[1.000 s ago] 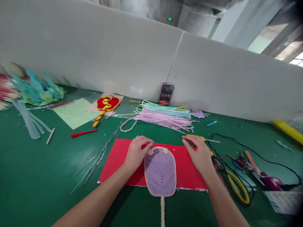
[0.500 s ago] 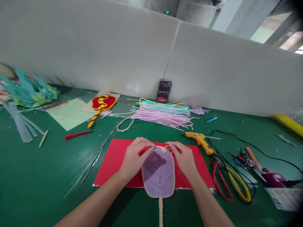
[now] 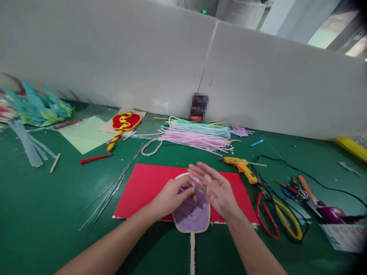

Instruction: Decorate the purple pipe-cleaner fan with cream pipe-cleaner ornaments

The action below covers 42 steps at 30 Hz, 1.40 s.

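A purple fan made of fuzzy stems (image 3: 191,215), edged in cream with a cream handle toward me, lies on a red sheet (image 3: 143,187) on the green table. My left hand (image 3: 173,194) rests on the fan's upper part with its fingers curled and its fingertips pinched at something small that I cannot make out. My right hand (image 3: 213,187) hovers just above the fan's top right with its palm turned up and its fingers spread. The two hands touch at the fingertips.
A yellow glue gun (image 3: 241,168) lies right of the red sheet, with red and yellow-handled cutters (image 3: 275,221), cables and small tools beyond. A pile of pastel fuzzy stems (image 3: 197,137) is behind. Thin wires (image 3: 114,191), a red-yellow fan (image 3: 123,124) and glue sticks (image 3: 31,147) lie left.
Both hands lifted from the fan's top edge. The right hand turned palm up and opened. The left hand moved right, over the fan. The view shifted slightly.
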Tool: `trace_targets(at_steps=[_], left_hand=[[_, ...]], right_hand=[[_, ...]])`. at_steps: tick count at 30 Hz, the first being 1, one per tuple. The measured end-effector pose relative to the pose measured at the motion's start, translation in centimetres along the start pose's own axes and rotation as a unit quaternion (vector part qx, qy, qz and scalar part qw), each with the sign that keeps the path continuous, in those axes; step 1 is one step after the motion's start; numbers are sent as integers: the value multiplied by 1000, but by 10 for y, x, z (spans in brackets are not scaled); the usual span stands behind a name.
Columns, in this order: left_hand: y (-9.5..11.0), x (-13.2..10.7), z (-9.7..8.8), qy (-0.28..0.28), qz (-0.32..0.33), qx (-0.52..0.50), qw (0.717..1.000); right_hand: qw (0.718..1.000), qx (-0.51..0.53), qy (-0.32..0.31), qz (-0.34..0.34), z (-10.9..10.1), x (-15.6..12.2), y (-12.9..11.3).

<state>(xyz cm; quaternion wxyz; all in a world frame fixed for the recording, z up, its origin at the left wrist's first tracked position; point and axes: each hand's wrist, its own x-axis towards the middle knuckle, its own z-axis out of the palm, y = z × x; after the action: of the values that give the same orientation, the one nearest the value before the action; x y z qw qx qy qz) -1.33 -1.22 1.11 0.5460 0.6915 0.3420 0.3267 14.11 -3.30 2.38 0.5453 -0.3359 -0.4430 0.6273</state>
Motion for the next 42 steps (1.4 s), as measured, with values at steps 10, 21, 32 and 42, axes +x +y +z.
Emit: trace_targets(at_steps=[10,21,32,42], left_hand=[[-3,14,-41,282,-55,94,953],[-19,11,-32,274,-77,173,943],[-26,16,-40,304,-48,77,948],[-17,16,-38,107,-213,-157,958]], right_hand=[[876,-423,231,-22,-46,14,7],[833,-539,119,14,-42,12,15],[935,-313,130,101,-36,13,10],[955,-217,174,104,-42,17,10]])
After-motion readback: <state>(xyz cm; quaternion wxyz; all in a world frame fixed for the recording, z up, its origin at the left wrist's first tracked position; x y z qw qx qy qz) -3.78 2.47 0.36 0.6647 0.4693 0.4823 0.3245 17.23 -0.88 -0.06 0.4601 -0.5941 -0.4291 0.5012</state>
